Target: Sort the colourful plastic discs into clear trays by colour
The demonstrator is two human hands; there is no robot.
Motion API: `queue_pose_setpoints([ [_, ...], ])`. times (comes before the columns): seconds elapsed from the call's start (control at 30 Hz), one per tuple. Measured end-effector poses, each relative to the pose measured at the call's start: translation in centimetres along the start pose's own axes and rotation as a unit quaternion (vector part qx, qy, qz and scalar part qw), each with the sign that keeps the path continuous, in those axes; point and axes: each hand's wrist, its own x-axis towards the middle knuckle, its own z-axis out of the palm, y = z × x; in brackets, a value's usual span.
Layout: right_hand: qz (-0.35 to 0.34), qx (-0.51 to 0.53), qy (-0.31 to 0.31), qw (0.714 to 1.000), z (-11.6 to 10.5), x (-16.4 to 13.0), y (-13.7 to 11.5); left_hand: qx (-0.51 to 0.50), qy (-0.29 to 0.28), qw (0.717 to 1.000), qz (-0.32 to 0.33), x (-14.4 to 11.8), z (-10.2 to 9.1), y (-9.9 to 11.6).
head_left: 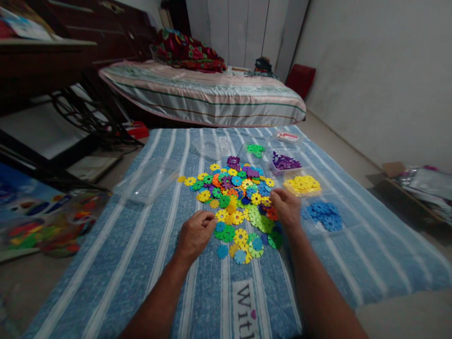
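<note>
A pile of colourful notched plastic discs (pixel 240 237) is spread over the striped cloth, in yellow, green, blue, orange and purple. My left hand (pixel 196 234) is closed at the pile's left edge, its thumb against the curled fingers; whatever may be in it is hidden. At the right edge my right hand (pixel 286 209) has its fingers bent together over the discs, and I cannot make out what they hold. Beside that hand stand see-through boxes of sorted pieces: blue discs (pixel 325 216), yellow discs (pixel 303 184), purple pieces (pixel 285 161) and green pieces (pixel 255 149).
A see-through empty-looking tub (pixel 150 181) lies left of the pile, with a see-through lid (pixel 210 147) behind it. A small box with red and white contents (pixel 287 136) sits at the far right corner. Beyond is a bed (pixel 212 96); a cardboard box (pixel 406 188) stands on the floor.
</note>
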Motion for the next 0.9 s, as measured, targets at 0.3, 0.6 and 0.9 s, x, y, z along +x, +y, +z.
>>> queue_pose_setpoints([
  [0.3,-0.13,-0.474,-0.112,0.864,-0.3,-0.4,0.1,-0.007,-0.006,1.0,-0.004,-0.1,0.1,-0.2],
  [0.6,-0.16,-0.484,-0.12,0.852,-0.3,-0.5,0.3,-0.005,-0.006,1.0,-0.004,-0.1,0.1,-0.2],
  [0.9,-0.216,-0.338,-0.212,0.891,0.9,-1.7,-0.5,-0.01,-0.004,1.0,-0.003,-0.2,0.2,-0.3],
])
